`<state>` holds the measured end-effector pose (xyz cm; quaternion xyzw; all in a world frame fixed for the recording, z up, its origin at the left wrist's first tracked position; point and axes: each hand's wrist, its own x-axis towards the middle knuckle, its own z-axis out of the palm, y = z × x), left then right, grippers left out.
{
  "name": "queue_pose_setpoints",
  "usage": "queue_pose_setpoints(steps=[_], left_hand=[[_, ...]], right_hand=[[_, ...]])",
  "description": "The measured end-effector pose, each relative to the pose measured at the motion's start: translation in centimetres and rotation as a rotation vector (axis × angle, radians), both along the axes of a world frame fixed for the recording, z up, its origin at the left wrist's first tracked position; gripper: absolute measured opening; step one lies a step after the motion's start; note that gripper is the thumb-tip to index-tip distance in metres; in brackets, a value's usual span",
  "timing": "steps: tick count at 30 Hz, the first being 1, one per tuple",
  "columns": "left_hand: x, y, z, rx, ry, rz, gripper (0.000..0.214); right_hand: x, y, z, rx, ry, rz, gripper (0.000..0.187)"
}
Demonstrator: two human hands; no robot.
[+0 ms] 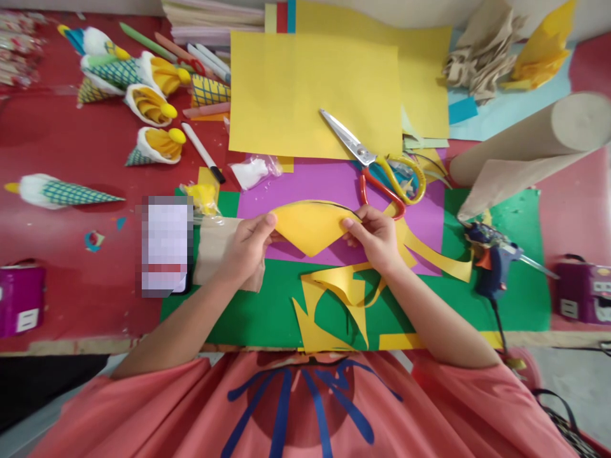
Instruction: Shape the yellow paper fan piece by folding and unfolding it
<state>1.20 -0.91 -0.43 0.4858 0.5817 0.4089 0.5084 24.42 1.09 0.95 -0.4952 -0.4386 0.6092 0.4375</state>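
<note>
A fan-shaped piece of yellow paper [312, 228] is stretched between my two hands, with its point toward me and its curved edge away. My left hand [252, 248] pinches its left corner between thumb and fingers. At the right corner, my right hand [379, 236] pinches it the same way, with the fingertips partly behind the paper. Beyond the right hand lie scissors [365, 156] with one yellow and one red handle. Yellow paper offcuts [329, 312] are scattered in front of me, and a curved yellow strip [439, 254] lies to the right.
Green [267, 318] and purple [296, 191] sheets cover the table under my hands. A phone [167, 245] and a marker [203, 152] lie left, near several decorated paper cones [155, 146]. Large yellow sheets [305, 83] lie at the back. A glue gun [496, 267] and a brown paper roll [520, 143] are right.
</note>
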Motion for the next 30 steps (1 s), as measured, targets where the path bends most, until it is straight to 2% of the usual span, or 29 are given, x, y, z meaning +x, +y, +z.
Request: queue_pose_setpoints(steps=[3,10,14,18,21,26,28,30], left_hand=[[0.5,0.3,0.8,-0.068,-0.218,0.051,0.05],[0.9,0.4,1.1,-0.064,-0.421,0.162,0.037],[1.0,0.6,1.0,-0.079,-0.45,0.189,0.033],[0.9,0.6,0.7,-0.09,-0.429,0.177,0.036],[0.6,0.2,0.4,-0.136,-0.359,0.077,0.04],[0.6,-0.6,0.4,-0.33,-0.239,-0.262,0.045],[0.8,-0.7,0.7,-0.395,-0.267,-0.313,0.046],[1.0,-0.6,0.9,-0.408,-0.281,-0.303,0.046]], right_hand=[[0.0,0.0,0.0,-0.023,0.017,0.024,0.048],[0.4,-0.3,0.1,0.039,-0.012,0.134,0.046],[0.6,-0.4,0.0,0.126,-0.071,0.179,0.047],[0.6,-0.2,-0.3,0.165,-0.097,0.165,0.047],[0.6,-0.2,-0.4,0.16,-0.107,0.128,0.047],[0.4,-0.2,-0.2,0.177,-0.127,0.134,0.049],[0.4,-0.3,-0.2,0.175,-0.119,0.146,0.049],[0.4,-0.3,-0.3,0.161,-0.109,0.157,0.048]])
